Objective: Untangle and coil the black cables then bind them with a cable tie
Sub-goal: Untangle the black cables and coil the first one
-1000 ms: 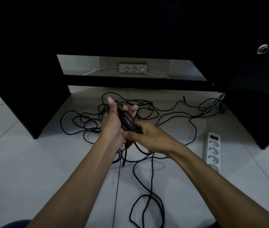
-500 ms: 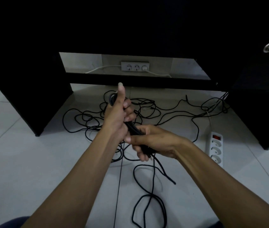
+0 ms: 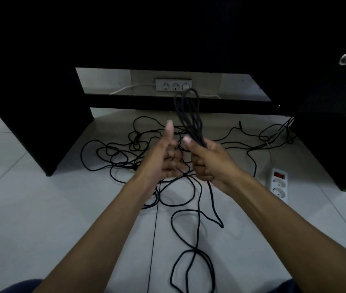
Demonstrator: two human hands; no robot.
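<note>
Cable bundle (image 3: pixel 189 115) upright in right hand (image 3: pixel 212 163)'s fist; left hand (image 3: pixel 165 159) curled, thumb raised.

Your right hand (image 3: pixel 212 161) grips a looped bundle of black cable (image 3: pixel 189 115) that stands up in front of you, your left hand (image 3: pixel 163 159) just beside it. Beneath both, tangled black cables (image 3: pixel 125 153) sprawl over the tiled floor (image 3: pixel 30 208) under the dark desk (image 3: pixel 167 39). A white power strip (image 3: pixel 278 185) lies to their right, and a wall socket strip (image 3: pixel 173 85) sits behind.

Black desk (image 3: pixel 41 102) stands on pale tiled floor (image 3: pixel 30 208)
</note>
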